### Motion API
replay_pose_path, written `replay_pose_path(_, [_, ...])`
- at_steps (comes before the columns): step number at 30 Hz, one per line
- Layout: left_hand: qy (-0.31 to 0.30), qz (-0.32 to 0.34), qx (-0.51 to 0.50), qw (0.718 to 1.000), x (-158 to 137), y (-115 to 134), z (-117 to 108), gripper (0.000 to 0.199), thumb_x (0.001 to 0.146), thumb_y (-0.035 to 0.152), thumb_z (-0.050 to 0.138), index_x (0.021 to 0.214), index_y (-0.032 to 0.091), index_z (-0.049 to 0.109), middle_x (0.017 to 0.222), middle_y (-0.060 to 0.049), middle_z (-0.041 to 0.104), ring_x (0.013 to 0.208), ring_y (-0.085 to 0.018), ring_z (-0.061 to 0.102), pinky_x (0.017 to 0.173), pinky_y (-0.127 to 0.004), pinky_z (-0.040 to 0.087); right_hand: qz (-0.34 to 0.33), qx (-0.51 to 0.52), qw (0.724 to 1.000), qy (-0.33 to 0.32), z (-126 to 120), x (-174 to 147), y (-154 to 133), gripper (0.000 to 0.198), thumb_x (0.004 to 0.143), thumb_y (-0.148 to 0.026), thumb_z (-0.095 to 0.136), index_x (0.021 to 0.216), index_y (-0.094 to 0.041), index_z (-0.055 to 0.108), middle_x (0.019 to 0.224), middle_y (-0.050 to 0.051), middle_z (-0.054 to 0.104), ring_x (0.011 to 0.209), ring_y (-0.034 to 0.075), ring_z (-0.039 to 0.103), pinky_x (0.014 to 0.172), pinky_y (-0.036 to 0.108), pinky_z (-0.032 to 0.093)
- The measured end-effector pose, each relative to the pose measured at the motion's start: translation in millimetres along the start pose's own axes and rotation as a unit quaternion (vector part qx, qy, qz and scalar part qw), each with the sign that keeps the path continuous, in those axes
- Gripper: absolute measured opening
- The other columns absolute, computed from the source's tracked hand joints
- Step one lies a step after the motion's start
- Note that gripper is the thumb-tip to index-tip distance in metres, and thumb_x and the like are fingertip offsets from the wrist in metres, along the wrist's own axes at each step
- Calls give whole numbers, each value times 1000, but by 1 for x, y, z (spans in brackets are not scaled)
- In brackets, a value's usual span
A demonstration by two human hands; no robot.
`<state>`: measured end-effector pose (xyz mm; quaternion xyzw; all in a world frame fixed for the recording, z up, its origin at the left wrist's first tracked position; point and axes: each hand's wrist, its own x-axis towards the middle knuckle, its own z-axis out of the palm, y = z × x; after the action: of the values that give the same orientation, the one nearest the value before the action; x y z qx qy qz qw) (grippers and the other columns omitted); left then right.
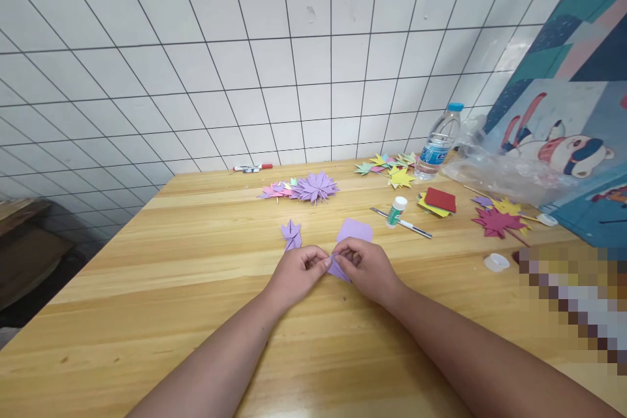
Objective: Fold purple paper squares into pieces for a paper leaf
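Observation:
A small folded piece of purple paper is pinched between my two hands, just above the table. My left hand is closed on its left corner, thumb and forefinger together. From the right, my right hand grips the same piece with its fingertips. Directly behind my right hand lies a flat purple paper sheet. Beyond my left hand is a folded purple paper piece with pointed tips, its lower part hidden by the hand.
Behind stand a purple paper flower and markers. To the right are a glue stick, a craft knife, stacked coloured paper, a water bottle, a maroon paper leaf and a white cap on the wooden table.

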<state>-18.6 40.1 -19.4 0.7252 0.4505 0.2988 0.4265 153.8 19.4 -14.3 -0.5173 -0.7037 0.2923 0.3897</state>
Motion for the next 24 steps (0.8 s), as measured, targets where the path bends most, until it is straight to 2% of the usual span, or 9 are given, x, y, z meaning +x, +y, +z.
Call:
replay_pose_path(11, [-13,2,13,1000,-1,2,0,28,80,38,49,73,16,65,64,-1,61,59,-13,51,56,-22,38,3,-1,1000,-4,1,0,0,11,78,-21,52,79,-22,63,67,-2,62,60,11,55,55,21,41])
replay_pose_path(24, [-26,-1,-7,1000,-2,3,0,27,79,37,51,78,15,66,70,-3,65,61,-14,54,58,-23,40,4,2,1000,-4,0,0,1,11,78,-21,52,79,-22,63,67,-1,62,61,12,55,54,21,42])
